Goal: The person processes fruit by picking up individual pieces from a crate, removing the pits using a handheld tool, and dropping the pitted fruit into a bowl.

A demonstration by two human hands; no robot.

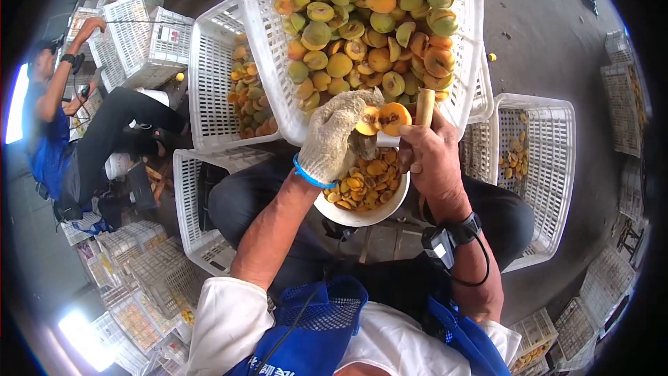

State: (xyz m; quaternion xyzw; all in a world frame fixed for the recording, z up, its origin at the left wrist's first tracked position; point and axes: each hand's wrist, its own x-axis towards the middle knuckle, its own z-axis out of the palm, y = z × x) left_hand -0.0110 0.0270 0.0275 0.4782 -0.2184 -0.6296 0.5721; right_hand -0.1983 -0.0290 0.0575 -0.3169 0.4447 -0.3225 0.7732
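Note:
My left hand [334, 136], in a soiled knit glove with a blue band at the wrist, is closed on a split apricot [369, 121]. Its two orange halves lie open side by side, brown in the middle. My bare right hand [435, 150] is wrapped round a tool with a wooden handle [425, 106]; its working end is hidden. The right fingers are close against the right apricot half. Below both hands is a white bowl [355, 218] with many orange apricot pieces [363, 184]. A white crate [259, 35] full of cut apricots [376, 28] stands just beyond the hands.
More white crates stand at the left [209, 76] and right [557, 160], holding some fruit. Another person [104, 125] sits at the far left, one arm raised. Crates [149, 264] are stacked along the sides. My knees flank the bowl.

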